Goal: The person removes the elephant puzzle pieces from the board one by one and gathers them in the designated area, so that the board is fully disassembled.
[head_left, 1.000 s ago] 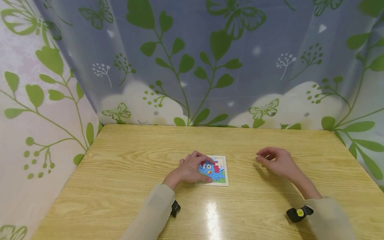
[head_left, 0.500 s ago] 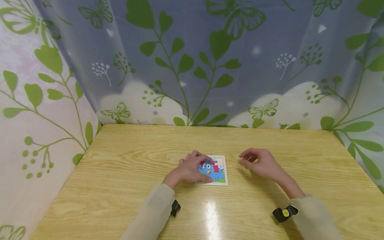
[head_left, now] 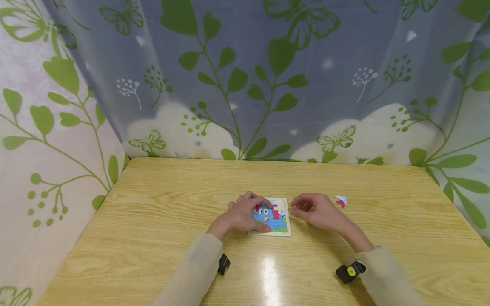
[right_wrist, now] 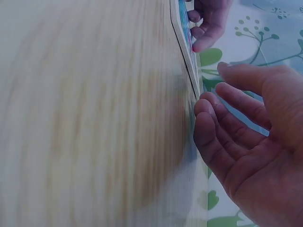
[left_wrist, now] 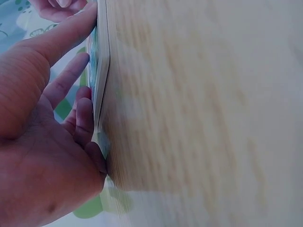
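Note:
A small framed jigsaw puzzle with a blue cartoon figure lies on the wooden table. My left hand rests over its left part, index fingertip and thumb spread on the picture; that side of the puzzle is hidden. In the left wrist view the thumb presses at the frame's edge. A pale bare patch shows at the picture's upper right. Just right of the frame, my right hand hovers with loosely bent fingers and nothing visible between them. Behind it lies a loose white, blue and red puzzle piece.
The wood-grain table runs back to a patterned curtain with green leaves and butterflies. Another curtain stands along the left side. Each wrist wears a black camera, such as the one on the right.
My right hand has moved left, up to the puzzle's right edge, and the loose puzzle piece has come into sight behind it. The left hand has stayed put on the puzzle.

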### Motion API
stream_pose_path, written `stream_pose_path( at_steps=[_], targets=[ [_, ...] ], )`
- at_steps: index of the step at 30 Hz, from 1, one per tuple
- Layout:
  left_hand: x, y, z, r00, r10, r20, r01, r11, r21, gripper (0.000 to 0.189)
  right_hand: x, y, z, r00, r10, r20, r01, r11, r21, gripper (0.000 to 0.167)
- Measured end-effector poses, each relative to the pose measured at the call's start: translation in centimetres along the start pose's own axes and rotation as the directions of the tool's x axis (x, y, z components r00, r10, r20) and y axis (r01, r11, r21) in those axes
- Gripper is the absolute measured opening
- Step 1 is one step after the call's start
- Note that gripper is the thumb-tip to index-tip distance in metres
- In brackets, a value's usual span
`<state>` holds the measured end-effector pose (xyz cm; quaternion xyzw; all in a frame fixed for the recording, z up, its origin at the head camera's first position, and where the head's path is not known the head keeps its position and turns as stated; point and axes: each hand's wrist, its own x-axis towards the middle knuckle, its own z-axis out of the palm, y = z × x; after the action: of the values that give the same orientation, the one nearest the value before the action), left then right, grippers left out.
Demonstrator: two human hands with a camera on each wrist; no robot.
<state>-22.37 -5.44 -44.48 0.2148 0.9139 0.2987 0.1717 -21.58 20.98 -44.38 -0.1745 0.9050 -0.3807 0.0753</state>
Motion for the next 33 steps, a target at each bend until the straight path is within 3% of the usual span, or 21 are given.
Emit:
stream_pose_path(
  at_steps=[11, 19, 33],
  targets=[
    [0.1, 0.3, -0.2, 1.0, -0.003, 0.004, 0.003, 1.0, 0.005, 0.054, 1.0, -0.6, 0.7, 0.997, -0.048, 0.059, 0.049, 0.999, -0.018, 0.016],
    [0.0, 0.4, -0.3, 1.0, -0.006, 0.011, 0.006, 1.0, -0.003, 0.053, 1.1, -0.5, 0.8, 0.994, -0.021, 0.106, 0.022, 1.0, -0.01, 0.019],
    [0.3, -0.1, -0.2, 1.0, -0.005, 0.011, 0.005, 1.0, -0.003, 0.052, 1.3, -0.6, 1.1, 0.991, -0.059, 0.122, 0.062, 0.998, -0.021, 0.02]
  ],
)
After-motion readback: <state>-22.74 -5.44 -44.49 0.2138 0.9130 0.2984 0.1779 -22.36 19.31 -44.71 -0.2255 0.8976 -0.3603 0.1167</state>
